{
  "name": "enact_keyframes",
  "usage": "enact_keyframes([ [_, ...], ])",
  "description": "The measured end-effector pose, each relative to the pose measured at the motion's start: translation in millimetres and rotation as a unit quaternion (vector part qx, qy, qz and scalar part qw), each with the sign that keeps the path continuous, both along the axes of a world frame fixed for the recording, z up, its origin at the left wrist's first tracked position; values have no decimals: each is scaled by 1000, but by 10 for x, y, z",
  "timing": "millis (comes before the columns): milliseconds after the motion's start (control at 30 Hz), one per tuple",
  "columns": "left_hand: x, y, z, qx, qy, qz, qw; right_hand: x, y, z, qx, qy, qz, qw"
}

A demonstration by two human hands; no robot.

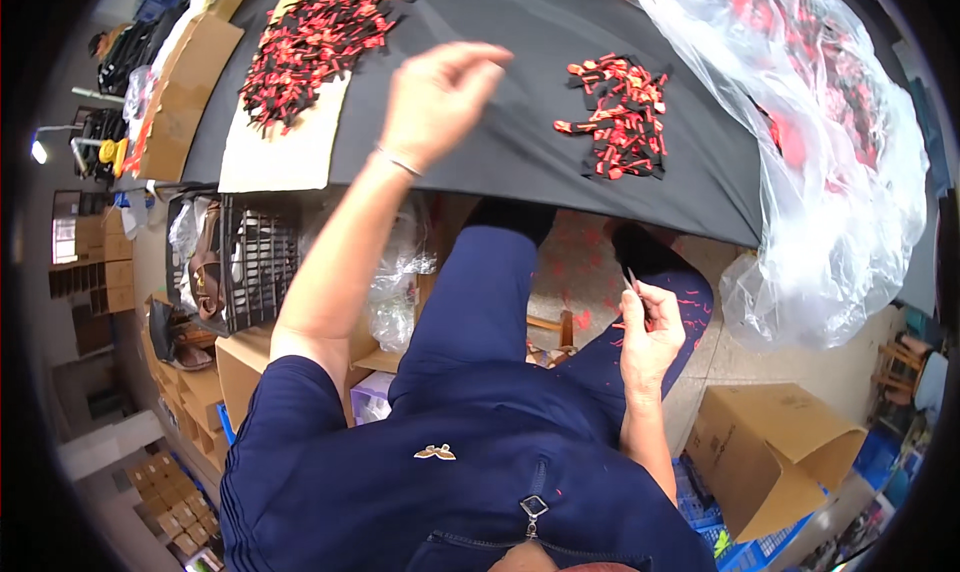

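Over the black-covered table my left hand is raised between two piles, its thumb and forefinger apart and nothing visible in them. To its left a large heap of small black and red fabric pieces lies on a cream board. A smaller pile of the same pieces sits to its right, near the table's front edge. Above my right thigh, my right hand is closed around a small pointed metal tool. Only its slim tip shows, so its exact kind is hidden by the fingers.
A big clear plastic bag of red and black pieces hangs over the table's right end. An open cardboard box stands at lower right. A black crate is below the table at left. Red scraps litter the floor.
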State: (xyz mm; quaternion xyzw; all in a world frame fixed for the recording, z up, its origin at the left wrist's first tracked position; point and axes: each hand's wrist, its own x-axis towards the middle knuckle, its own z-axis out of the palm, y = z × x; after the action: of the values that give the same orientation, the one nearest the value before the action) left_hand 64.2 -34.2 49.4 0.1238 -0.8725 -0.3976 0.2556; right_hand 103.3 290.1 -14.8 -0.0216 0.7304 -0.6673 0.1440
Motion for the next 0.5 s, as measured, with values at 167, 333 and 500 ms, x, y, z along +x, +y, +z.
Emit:
enact_keyframes([
  [167, -278, 570, -342, -209, -39, -105, 971, -70, 7, 17, 4, 7, -2, 1000],
  [333, -229, 513, -353, -191, -66, -71, 977, -98, 56, 2, -3, 25, -14, 1000],
  [500, -34, 585, -173, 99, -145, -24, 984, -104, 78, 35, 1, 29, -23, 999],
])
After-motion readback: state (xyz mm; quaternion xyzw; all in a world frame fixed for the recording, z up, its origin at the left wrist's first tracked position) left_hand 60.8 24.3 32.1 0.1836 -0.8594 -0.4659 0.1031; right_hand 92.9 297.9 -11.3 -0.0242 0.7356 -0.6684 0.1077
